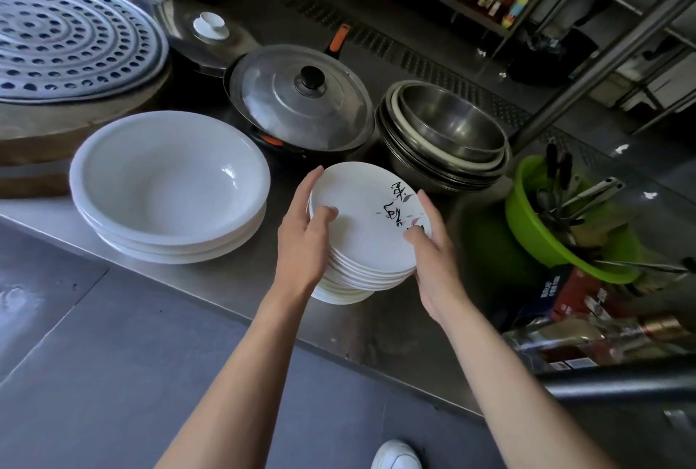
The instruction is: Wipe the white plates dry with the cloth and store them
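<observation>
A stack of several small white plates (361, 227) stands near the front edge of the steel counter (226, 280); the top plate bears black brush lettering at its right. My left hand (305, 238) grips the stack's left rim, thumb on top of the upper plate. My right hand (437, 253) grips the right rim, thumb over the lettering. The stack leans a little toward me. No cloth is in view.
Left of the stack sit stacked large white bowls (169, 182). Behind are a lidded pan (297, 99), nested steel bowls (444, 133) and a perforated steamer tray (71, 35). A green basin (527, 227) with utensils stands at the right, bottles below it.
</observation>
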Motion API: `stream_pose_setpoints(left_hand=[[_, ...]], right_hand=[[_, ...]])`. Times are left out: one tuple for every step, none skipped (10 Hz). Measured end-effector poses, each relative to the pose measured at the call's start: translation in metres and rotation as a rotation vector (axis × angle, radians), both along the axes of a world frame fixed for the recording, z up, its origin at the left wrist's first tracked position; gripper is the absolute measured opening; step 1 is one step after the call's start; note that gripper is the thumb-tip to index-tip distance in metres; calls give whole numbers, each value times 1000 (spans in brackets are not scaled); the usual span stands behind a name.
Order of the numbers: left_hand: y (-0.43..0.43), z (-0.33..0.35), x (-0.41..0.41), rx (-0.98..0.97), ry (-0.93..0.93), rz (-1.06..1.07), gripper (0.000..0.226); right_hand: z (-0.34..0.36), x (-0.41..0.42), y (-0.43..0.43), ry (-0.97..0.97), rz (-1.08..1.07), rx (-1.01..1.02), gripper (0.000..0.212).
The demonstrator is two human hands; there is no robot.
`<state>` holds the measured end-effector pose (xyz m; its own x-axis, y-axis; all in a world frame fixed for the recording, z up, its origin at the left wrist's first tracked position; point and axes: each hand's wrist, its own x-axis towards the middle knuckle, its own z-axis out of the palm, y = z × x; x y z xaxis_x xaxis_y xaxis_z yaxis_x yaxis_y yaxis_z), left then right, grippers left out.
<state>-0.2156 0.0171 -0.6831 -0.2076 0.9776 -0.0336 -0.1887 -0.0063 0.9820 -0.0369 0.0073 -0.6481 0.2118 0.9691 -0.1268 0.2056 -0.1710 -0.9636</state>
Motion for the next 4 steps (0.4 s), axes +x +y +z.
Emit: stream_pose_setpoints(left_hand=[[-3,2,-4,17,50,-31,64],[-7,4,-10,22,122,-22,61],[-14,15,-10,10,247,-27,57],[-20,23,-15,23,350,-61,58]], right_hand=[[13,3,3,-210,68,15,63],[20,-8,4,-511,133,34,62],[27,-10,9,-869,239,37,59],[38,-9,17,-1025,255,44,59]])
